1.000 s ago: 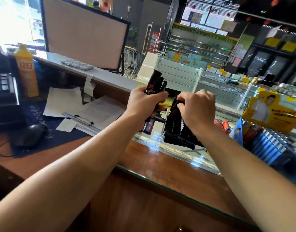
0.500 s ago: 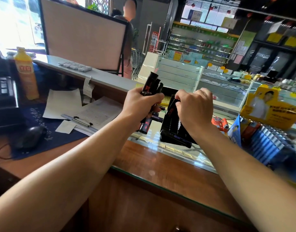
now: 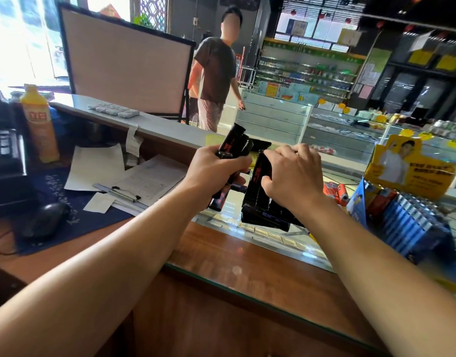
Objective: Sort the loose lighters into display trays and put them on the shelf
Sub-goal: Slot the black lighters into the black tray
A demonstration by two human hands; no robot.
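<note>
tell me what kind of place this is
Most likely a small shop, seen from behind the till: a glass display counter, stocked shelves at the back, and a lighter display tray under the right hand.

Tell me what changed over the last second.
A person in a dark shirt has walked into view behind the counter. Little else changed: the left hand still holds its bunch of black lighters, and the right hand still rests on the black display tray.
</note>
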